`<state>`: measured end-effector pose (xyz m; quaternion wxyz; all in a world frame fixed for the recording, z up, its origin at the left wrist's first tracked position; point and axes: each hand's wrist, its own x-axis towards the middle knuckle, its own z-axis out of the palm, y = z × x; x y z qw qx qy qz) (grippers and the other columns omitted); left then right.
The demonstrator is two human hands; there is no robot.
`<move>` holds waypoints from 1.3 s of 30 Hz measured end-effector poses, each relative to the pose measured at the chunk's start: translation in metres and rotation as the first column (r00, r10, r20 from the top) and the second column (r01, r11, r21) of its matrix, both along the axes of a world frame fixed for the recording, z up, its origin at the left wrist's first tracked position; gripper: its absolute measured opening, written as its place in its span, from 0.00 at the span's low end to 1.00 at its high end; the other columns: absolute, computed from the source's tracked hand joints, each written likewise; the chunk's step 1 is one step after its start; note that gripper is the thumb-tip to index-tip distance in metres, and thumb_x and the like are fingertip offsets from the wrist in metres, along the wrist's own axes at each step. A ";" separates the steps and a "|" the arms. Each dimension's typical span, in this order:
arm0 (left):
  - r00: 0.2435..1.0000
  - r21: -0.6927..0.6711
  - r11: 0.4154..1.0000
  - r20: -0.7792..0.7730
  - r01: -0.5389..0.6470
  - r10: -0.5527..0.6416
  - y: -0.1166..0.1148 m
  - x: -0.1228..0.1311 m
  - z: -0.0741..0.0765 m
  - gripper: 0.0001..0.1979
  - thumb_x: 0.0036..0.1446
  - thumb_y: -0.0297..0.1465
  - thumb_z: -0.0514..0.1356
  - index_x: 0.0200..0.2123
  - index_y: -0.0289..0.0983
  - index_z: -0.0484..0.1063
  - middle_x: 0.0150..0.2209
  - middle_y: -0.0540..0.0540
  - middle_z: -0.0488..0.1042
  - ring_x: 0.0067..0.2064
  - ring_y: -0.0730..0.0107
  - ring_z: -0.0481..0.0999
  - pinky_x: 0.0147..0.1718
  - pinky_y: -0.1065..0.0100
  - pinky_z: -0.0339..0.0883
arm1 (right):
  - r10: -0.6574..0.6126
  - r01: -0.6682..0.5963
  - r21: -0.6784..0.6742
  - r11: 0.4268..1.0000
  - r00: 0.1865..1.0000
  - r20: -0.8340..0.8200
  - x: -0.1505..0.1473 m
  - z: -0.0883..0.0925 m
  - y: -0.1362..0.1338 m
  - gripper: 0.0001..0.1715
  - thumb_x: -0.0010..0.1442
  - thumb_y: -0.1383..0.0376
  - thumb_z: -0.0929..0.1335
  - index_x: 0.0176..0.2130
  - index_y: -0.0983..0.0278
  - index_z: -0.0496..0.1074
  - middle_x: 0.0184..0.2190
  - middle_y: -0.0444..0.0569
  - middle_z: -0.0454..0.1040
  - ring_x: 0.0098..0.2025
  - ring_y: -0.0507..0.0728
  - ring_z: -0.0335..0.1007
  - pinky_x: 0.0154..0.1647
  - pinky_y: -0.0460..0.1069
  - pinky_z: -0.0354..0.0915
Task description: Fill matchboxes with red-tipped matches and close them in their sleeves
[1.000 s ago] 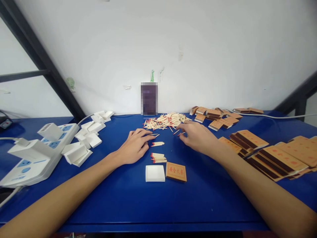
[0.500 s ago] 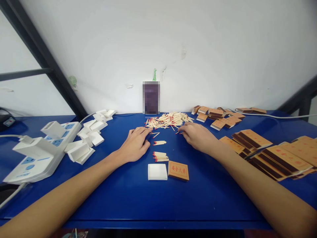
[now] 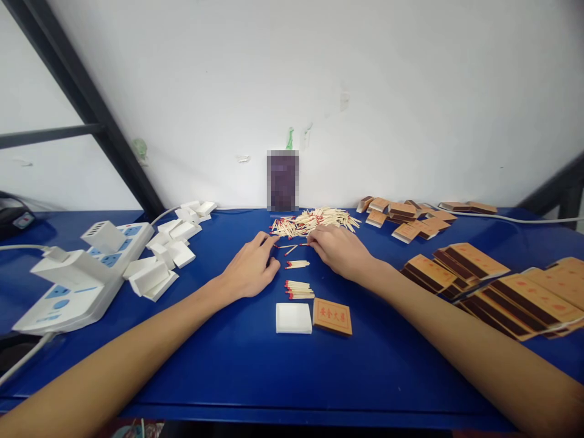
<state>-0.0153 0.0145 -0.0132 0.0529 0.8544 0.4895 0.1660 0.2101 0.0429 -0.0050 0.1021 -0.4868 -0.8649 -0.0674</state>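
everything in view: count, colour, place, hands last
Match pile: one, cream, back
Match groups: two, cream, centre
Loose matches: several, cream, centre
Single tray: one, white, front
Lettered sleeve: one, orange, front
Other trays: several, white, left
Far sleeves: several, orange, back right
Near sleeves: several, orange, right
Power strip: one, white, left
Chargers: two, white, on strip
Cables: several, white, both sides
Device: one, black, left
Blurred panel: one, dark, back
Bars: several, black, both sides
Table: one, blue, beneath
Wall: one, white, behind
Left hand: one, bare, centre left
Right hand: one, bare, centre right
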 end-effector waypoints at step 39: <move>0.987 0.043 0.986 -0.004 -0.158 0.158 0.020 -0.023 0.003 0.09 0.63 0.35 0.58 0.38 0.41 0.79 0.39 0.45 0.75 0.43 0.58 0.70 0.45 0.58 0.63 | 0.356 -0.374 -0.042 0.926 0.906 -0.228 -0.009 -0.007 0.005 0.19 0.66 0.71 0.61 0.51 0.65 0.75 0.48 0.56 0.74 0.51 0.61 0.68 0.54 0.58 0.66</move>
